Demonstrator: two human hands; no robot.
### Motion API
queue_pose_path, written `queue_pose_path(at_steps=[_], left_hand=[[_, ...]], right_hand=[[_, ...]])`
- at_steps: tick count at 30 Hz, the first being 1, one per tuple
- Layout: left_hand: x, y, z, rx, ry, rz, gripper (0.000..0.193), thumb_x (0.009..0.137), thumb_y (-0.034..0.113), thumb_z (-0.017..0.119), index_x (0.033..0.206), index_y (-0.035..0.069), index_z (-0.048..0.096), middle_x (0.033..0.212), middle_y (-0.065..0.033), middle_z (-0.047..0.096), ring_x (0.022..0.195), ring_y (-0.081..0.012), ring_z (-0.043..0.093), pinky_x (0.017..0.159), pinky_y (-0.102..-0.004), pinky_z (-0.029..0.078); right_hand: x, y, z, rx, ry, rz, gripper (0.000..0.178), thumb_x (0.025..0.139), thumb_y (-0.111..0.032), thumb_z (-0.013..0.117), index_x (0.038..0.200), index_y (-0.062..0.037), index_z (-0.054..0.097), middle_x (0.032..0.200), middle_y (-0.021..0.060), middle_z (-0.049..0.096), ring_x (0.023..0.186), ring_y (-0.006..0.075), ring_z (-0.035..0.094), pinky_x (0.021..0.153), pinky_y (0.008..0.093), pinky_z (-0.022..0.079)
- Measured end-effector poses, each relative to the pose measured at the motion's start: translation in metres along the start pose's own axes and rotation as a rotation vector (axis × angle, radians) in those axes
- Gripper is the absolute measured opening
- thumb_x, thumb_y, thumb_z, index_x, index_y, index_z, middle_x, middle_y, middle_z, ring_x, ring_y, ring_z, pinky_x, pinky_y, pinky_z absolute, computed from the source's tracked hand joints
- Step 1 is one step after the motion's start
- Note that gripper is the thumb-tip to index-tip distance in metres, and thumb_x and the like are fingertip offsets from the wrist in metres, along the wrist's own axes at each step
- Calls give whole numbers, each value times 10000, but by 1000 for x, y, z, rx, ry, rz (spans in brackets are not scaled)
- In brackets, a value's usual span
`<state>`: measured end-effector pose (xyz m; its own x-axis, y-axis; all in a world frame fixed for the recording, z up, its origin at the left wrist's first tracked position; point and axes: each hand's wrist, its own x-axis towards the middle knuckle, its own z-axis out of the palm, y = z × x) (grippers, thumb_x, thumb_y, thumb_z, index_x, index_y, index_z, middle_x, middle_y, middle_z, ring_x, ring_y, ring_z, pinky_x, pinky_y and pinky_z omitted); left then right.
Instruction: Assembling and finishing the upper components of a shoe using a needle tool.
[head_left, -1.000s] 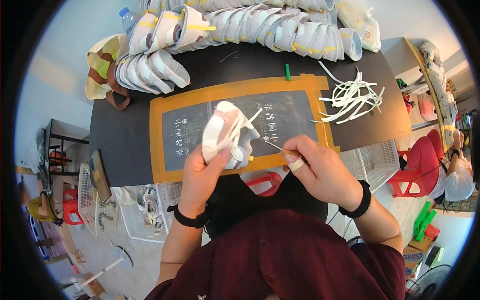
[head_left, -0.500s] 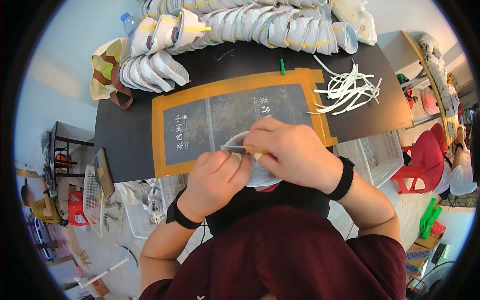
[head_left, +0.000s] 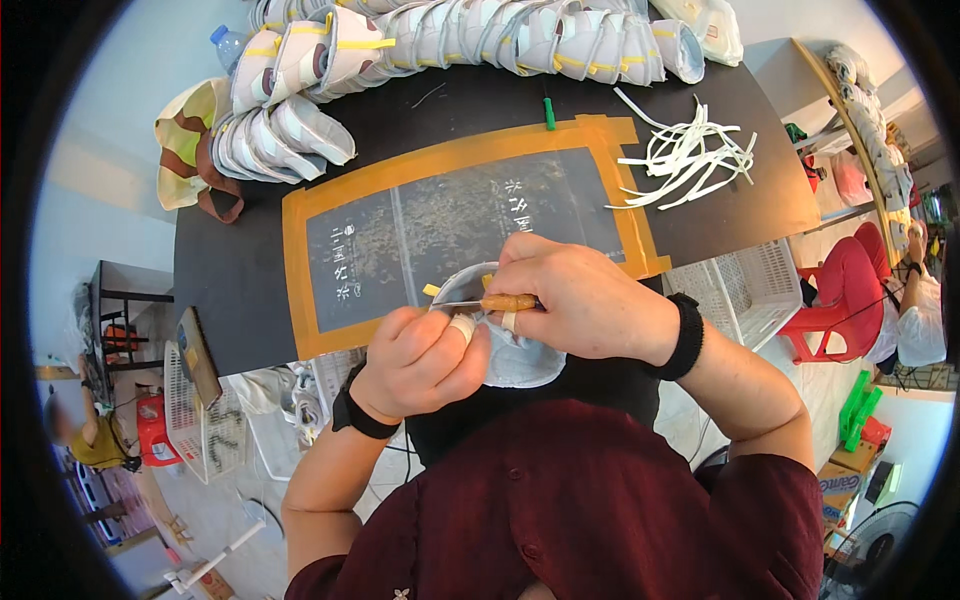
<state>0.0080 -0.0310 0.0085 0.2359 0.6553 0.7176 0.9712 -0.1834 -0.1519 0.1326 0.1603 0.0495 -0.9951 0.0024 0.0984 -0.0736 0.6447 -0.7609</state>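
Note:
Over the near edge of the table, my right hand (head_left: 600,300) is closed round an awl (head_left: 510,302) with a yellowish-brown handle. Its thin metal shaft points left, toward the fingers of my left hand (head_left: 425,360). Those fingers are curled in a pinch on the rim of a light grey fabric piece, seemingly a shoe upper (head_left: 525,366). Pale tape wraps a finger on each hand. A short yellow tab stands out at the upper's far left rim. My fingers hide the awl's tip and part of the upper.
Nested grey uppers (head_left: 490,38) line the far side of the dark table (head_left: 240,270). White strips (head_left: 690,155) lie in a tangle at the right. A small green-handled tool (head_left: 549,114) lies beyond the orange-taped mat (head_left: 450,215). White crates (head_left: 765,285) stand below the table.
The awl's handle now shows more fully between my hands, and more of the upper is in sight. My left hand sits slightly lower and further left. The whole view has shifted a little.

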Motion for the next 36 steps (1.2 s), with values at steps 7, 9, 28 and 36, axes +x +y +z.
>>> queue_pose_path(at_steps=[7,9,28,36], left_hand=[[2,-4,-1,-18,-51,26,238,685,121,685,921,143,666,878,17,523,843,-152,531,641,-280,444],[2,-2,-1,-26,-52,22,234,684,119,686,917,143,668,880,18,524,845,-152,532,645,-280,447],[12,-8,-12,-188,-118,-126,320,601,58,701,921,64,679,883,-48,589,808,-247,589,651,-325,493],[12,9,-25,-1039,289,-1359,235,925,148,666,1127,34,623,992,-38,657,848,-140,607,711,-282,494]], right_hand=[[-3,-8,4,-182,-24,-9,188,764,-68,644,951,-62,629,946,94,551,800,312,615,678,411,511],[-2,-9,6,-205,-20,-15,186,757,-68,644,941,-52,617,943,98,546,786,315,615,661,412,513],[4,9,0,607,303,210,118,923,-143,619,985,-43,629,868,11,611,784,73,534,692,256,460],[-32,0,5,928,498,106,128,963,-84,567,1087,-59,545,1016,2,570,875,45,538,790,213,451]])
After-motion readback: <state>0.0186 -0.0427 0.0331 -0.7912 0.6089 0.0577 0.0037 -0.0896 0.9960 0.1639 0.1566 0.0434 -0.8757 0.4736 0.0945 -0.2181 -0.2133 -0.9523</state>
